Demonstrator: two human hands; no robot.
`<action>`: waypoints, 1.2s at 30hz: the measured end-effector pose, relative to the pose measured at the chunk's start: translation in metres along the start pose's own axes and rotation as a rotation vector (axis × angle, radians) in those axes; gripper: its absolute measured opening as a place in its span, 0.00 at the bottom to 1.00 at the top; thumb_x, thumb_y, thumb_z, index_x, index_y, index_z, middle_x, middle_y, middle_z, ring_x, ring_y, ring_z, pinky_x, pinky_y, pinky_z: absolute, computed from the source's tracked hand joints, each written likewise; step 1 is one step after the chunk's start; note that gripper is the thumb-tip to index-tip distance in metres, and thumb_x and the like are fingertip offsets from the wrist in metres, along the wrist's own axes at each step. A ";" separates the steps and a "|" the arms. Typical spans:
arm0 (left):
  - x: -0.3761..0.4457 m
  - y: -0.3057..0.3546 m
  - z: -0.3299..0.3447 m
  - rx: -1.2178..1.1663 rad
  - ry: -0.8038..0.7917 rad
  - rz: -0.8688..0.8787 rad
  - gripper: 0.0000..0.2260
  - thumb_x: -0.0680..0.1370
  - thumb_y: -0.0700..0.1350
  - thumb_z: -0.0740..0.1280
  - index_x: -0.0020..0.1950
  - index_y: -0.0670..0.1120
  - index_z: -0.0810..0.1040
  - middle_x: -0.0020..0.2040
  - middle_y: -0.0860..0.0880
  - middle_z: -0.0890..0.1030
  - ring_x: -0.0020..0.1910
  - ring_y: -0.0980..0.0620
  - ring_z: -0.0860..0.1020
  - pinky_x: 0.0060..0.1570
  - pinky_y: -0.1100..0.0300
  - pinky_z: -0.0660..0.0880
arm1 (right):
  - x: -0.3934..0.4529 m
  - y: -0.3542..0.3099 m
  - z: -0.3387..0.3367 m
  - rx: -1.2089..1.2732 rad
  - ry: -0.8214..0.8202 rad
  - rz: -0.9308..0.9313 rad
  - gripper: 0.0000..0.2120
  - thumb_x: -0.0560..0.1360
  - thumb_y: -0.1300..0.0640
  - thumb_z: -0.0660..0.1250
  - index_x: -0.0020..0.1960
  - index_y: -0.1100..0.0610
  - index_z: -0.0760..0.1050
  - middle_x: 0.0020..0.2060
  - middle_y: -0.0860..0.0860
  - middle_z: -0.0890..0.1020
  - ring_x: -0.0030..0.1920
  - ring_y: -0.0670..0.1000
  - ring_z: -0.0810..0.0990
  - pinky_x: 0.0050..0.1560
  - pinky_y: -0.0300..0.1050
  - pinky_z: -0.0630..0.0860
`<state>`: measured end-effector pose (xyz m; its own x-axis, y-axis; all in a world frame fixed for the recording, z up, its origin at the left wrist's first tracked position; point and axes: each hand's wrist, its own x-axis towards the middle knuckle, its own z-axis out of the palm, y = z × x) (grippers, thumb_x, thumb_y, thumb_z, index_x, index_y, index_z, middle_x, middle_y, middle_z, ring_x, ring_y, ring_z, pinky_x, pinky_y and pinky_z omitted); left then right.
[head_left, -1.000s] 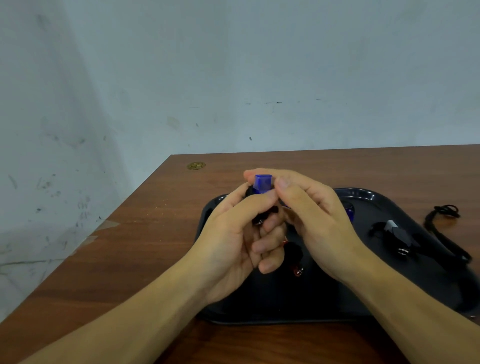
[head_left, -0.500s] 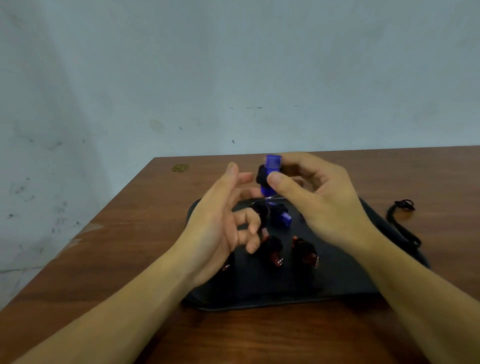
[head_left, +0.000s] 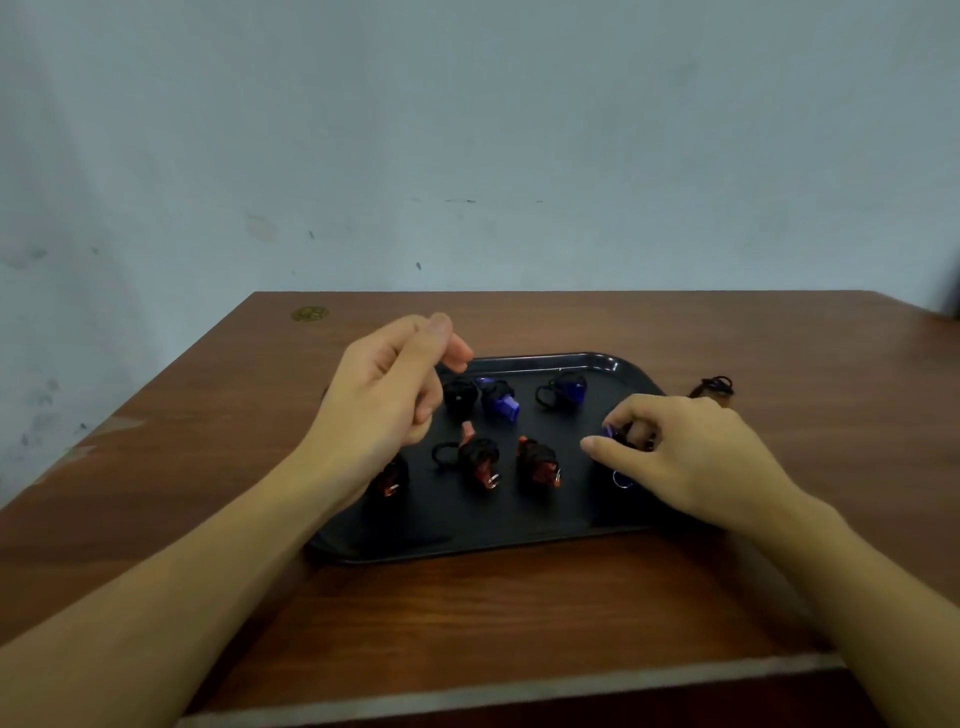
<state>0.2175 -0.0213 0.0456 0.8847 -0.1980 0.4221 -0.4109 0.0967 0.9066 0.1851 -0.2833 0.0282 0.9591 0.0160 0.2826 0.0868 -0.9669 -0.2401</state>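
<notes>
The small blue whistle (head_left: 609, 431), wound in black cord with a metal ring at its end, sits at the right side of the black tray (head_left: 597, 358), pinched by the right hand (head_left: 691, 457), while the left hand (head_left: 384, 395) hovers loosely curled and empty above the other cord-wrapped whistles (head_left: 540, 462), red and blue, lying there.

A brown wooden table (head_left: 519, 613) is carrying a black tray (head_left: 597, 357); a black cord (head_left: 719, 385) is lying just beside the tray's far right corner, and a gold disc (head_left: 309, 314) is sitting far left.
</notes>
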 end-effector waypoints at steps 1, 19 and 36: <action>0.000 0.000 0.000 0.014 -0.003 0.006 0.18 0.79 0.56 0.61 0.45 0.42 0.80 0.28 0.46 0.65 0.28 0.48 0.58 0.24 0.63 0.56 | 0.001 -0.001 0.001 -0.018 0.014 0.000 0.21 0.72 0.28 0.61 0.51 0.42 0.78 0.38 0.39 0.80 0.38 0.40 0.78 0.40 0.42 0.79; 0.000 -0.009 0.003 0.177 -0.052 0.052 0.18 0.81 0.55 0.60 0.44 0.44 0.80 0.29 0.40 0.66 0.24 0.50 0.60 0.24 0.64 0.60 | 0.012 0.040 0.003 0.007 0.067 0.087 0.12 0.77 0.38 0.62 0.54 0.42 0.77 0.49 0.42 0.74 0.54 0.48 0.68 0.50 0.48 0.71; -0.003 -0.005 -0.001 0.260 -0.077 0.112 0.12 0.82 0.47 0.63 0.46 0.41 0.80 0.27 0.55 0.70 0.25 0.57 0.65 0.27 0.69 0.63 | 0.033 0.013 -0.010 0.268 0.279 -0.008 0.05 0.78 0.52 0.70 0.52 0.46 0.83 0.40 0.38 0.81 0.44 0.41 0.79 0.47 0.40 0.73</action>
<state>0.2175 -0.0205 0.0395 0.8156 -0.2744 0.5094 -0.5562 -0.1293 0.8209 0.2149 -0.2981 0.0431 0.8510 -0.0823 0.5187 0.1970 -0.8656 -0.4605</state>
